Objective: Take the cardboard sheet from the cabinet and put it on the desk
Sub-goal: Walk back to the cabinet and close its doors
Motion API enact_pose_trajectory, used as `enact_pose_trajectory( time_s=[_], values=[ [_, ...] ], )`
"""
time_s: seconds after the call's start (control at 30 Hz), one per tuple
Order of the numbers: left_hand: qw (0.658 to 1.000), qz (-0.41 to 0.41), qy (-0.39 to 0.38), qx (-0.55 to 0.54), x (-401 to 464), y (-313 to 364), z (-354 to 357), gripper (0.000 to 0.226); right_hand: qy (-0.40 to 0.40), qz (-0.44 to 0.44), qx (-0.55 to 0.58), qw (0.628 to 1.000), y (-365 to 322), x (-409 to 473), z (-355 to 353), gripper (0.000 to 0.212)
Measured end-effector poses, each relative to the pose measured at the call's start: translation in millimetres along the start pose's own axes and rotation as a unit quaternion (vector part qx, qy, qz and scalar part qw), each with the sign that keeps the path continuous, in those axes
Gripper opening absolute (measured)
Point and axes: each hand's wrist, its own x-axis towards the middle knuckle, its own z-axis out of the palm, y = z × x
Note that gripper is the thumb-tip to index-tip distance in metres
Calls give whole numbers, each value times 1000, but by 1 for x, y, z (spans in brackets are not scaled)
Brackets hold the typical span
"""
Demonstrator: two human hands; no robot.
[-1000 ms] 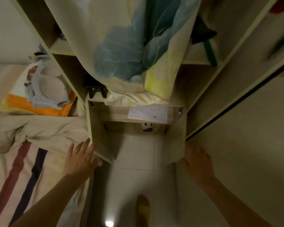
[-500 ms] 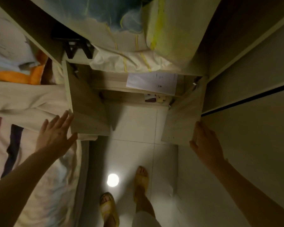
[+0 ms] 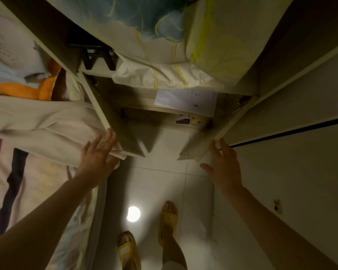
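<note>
A low cabinet [image 3: 137, 106] stands open in front of me, its two doors swung out toward me. A pale flat sheet with small print [image 3: 185, 102] lies on the inner shelf and overhangs its front edge; I cannot tell whether it is cardboard. Under it sits a small colourful packet [image 3: 187, 120]. My left hand [image 3: 99, 152], fingers spread, touches the lower edge of the left door [image 3: 125, 137]. My right hand [image 3: 223, 164] is also spread and rests against the edge of the right door [image 3: 213, 141]. Neither hand holds anything.
A bulky cream, blue and yellow bedding bundle [image 3: 164, 45] fills the shelf above the cabinet. A bed with a beige blanket [image 3: 43, 123] and striped sheet lies at the left. A wardrobe panel [image 3: 300, 152] walls the right. My sandalled feet [image 3: 168, 217] stand on white tiles.
My left hand has come back against the left door's edge. Both doors look narrower and more edge-on than half a second ago. My right hand stays at the right door.
</note>
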Motion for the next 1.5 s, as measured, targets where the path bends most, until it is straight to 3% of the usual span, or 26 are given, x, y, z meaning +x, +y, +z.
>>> enact_pose_trajectory(
  time_s=[0.17,0.43,0.7,1.0,1.5],
  values=[
    [998,32,33,-33,24,26,8,74,49,-9,-18,999,-20,18,8,69],
    [996,61,31,52,57,42,9,78,108,-74,-14,991,-40,53,14,65],
    [987,85,32,131,95,54,-3,79,120,-75,-37,989,-55,94,9,73],
    [988,39,55,138,143,89,-12,84,110,-46,-18,993,-73,130,-2,79],
    [978,39,83,185,150,94,-14,87,84,-43,-33,995,-74,136,-13,83]
  ],
)
